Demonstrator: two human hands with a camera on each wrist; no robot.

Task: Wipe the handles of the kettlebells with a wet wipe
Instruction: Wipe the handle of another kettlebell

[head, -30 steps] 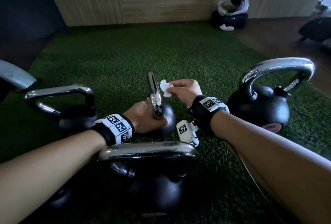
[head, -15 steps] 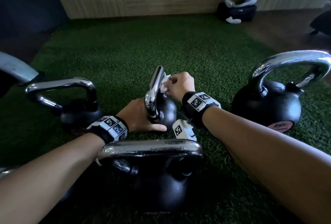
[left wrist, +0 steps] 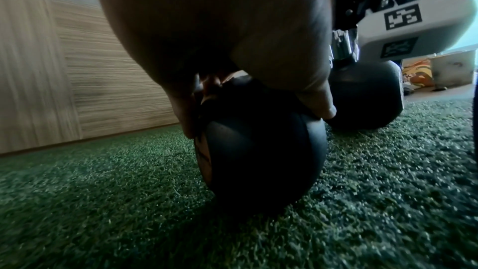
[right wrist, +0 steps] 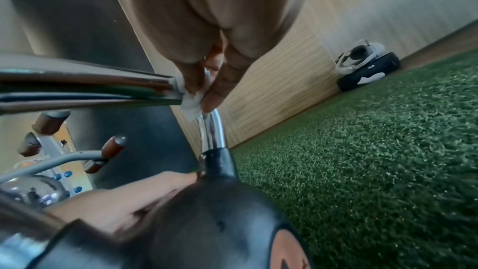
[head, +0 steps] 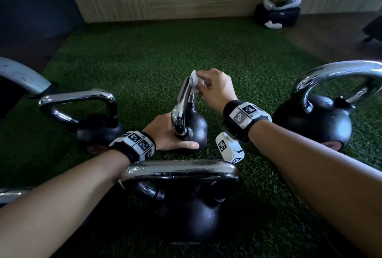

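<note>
Gripping one of four kettlebells point(head: 192, 125), left hand point(head: 165, 133); right hand point(head: 215, 90) pinching one wipe point(head: 194, 81).

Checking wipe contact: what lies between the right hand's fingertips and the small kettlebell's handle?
The wet wipe, pinched against the chrome handle by the right hand; clearest in the right wrist view.

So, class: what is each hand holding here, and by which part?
The right hand pinches the wet wipe in its fingers against the chrome handle. The left hand grips the small kettlebell by its black body.
</note>
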